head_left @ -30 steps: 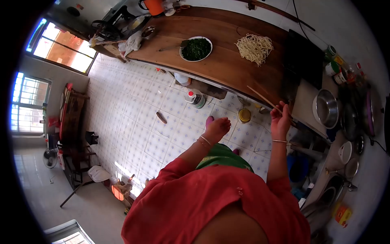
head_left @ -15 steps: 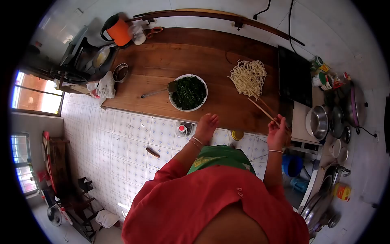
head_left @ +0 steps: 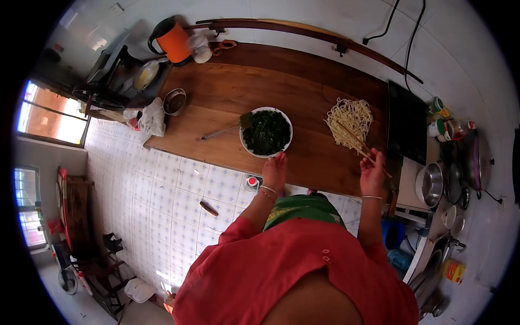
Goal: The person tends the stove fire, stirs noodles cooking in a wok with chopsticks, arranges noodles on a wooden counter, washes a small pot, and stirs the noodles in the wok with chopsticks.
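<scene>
A white bowl [head_left: 242, 145] filled with chopped dark green leaves [head_left: 266, 132] stands on the wooden counter. My left hand [head_left: 274, 170] is at its near rim, fingertips closed together on the edge. A spatula [head_left: 221, 132] leans against the bowl's left side, its flat blade over the rim. In my right hand [head_left: 372, 172] is a pair of chopsticks [head_left: 355, 138], with the tips in a loose pile of noodles [head_left: 346, 116] lying on the wood. The pile is to the right of the bowl.
On the counter [head_left: 216, 97] stand an orange kettle [head_left: 174, 43], a glass jar [head_left: 200, 50] and a small metal pot [head_left: 174, 101]. A black panel [head_left: 406, 122] stands at the right end. Metal basins [head_left: 431, 184] are farther right. A bottle [head_left: 252, 183] is by the front edge.
My left hand has moved forward to the bowl's rim. The chopsticks have moved up into the noodles, where before they reached only the pile's near edge. The view has shifted slightly.
</scene>
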`<state>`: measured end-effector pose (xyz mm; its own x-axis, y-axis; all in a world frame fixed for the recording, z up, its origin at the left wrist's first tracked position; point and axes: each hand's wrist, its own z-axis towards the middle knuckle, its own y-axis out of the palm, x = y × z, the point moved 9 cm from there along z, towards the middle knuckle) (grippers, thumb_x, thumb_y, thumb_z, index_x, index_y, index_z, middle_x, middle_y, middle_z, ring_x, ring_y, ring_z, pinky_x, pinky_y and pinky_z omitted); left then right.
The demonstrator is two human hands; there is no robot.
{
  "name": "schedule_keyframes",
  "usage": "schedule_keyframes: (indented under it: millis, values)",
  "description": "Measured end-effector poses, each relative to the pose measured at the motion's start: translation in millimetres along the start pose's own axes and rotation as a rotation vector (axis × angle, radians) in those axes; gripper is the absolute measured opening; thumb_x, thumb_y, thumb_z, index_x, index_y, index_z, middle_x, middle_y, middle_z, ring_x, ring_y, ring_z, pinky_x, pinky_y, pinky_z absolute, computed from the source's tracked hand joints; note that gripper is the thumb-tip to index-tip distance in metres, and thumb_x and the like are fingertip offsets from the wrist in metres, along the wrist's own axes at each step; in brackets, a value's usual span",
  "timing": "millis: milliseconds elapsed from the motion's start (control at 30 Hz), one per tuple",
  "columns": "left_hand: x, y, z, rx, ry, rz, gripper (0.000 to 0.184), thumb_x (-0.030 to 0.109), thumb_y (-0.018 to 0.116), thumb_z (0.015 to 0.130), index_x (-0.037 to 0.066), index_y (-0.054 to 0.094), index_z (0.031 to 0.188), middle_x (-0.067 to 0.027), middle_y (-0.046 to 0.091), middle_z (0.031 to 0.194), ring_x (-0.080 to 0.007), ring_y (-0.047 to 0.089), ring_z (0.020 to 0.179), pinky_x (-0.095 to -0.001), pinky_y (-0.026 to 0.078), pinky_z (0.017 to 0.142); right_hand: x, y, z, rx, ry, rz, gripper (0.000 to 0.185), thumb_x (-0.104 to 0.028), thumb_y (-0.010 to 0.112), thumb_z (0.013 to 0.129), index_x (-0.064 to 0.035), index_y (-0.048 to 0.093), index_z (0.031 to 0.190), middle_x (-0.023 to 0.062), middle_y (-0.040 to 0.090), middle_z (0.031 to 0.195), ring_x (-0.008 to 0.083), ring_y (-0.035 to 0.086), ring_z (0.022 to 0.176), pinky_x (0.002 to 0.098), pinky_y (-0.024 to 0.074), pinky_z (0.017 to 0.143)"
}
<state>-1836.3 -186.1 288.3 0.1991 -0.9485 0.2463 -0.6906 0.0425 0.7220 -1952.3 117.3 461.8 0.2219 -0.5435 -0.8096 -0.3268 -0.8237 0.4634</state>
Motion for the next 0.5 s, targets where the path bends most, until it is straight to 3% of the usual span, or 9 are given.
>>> schedule_keyframes:
  millis: [233,300,367,433,500]
  values:
    - [46.8,-7.2,45.5,0.067,0.022,0.037,0.023,0.021,0.037,0.095,0.001,0.046,0.103,-0.0137,0.059,0.101,-0.0256,0.058,0.09,-0.0359,0.049,0.08,12.4,15.1,28.3,-0.084,0.037,-0.056,0.028,-0.029,0.056,0.089,-0.0036,0.058,0.101,0.0036,0.057,0.082,0.012,0.056,0.069,0.0242,0.0484,0.063]
    - [64.0,-25.3,54.0,0.102,-0.044,0.438,0.02,0.019,0.043,0.092,0.001,0.051,0.096,-0.012,0.061,0.092,-0.025,0.06,0.082,-0.0354,0.051,0.071,5.0,18.6,36.3,-0.103,0.033,-0.055,0.028,-0.028,0.056,0.089,-0.0027,0.058,0.1,0.0039,0.057,0.08,0.0126,0.056,0.068,0.0245,0.0486,0.062]
    - [142.2,-3.7,23.5,0.386,0.513,0.974,0.019,0.017,0.051,0.086,0.001,0.055,0.094,-0.012,0.061,0.08,-0.0265,0.06,0.07,-0.0356,0.05,0.062,-0.2,12.2,45.5,-0.084,0.013,-0.041,0.028,-0.028,0.055,0.089,-0.0019,0.058,0.099,0.0047,0.057,0.079,0.0127,0.056,0.066,0.0245,0.0487,0.061]
    - [209.5,9.6,35.6,0.409,0.975,1.302,0.027,0.012,0.057,0.078,0.002,0.055,0.102,-0.0159,0.06,0.083,-0.0302,0.058,0.075,-0.0387,0.048,0.069,-3.0,9.4,50.8,-0.072,0.03,-0.039,0.028,-0.028,0.055,0.089,-0.0019,0.058,0.1,0.0046,0.057,0.079,0.0124,0.056,0.066,0.0244,0.0486,0.061]
    - [250.8,40.0,52.7,0.374,1.223,1.632,0.033,0.01,0.06,0.072,0.007,0.056,0.105,-0.0177,0.058,0.094,-0.0341,0.054,0.088,-0.0418,0.045,0.078,-4.5,-3.1,56.3,-0.049,0.019,-0.063,0.03,-0.029,0.056,0.089,-0.0027,0.058,0.102,0.004,0.058,0.081,0.0113,0.056,0.066,0.0235,0.0483,0.06]
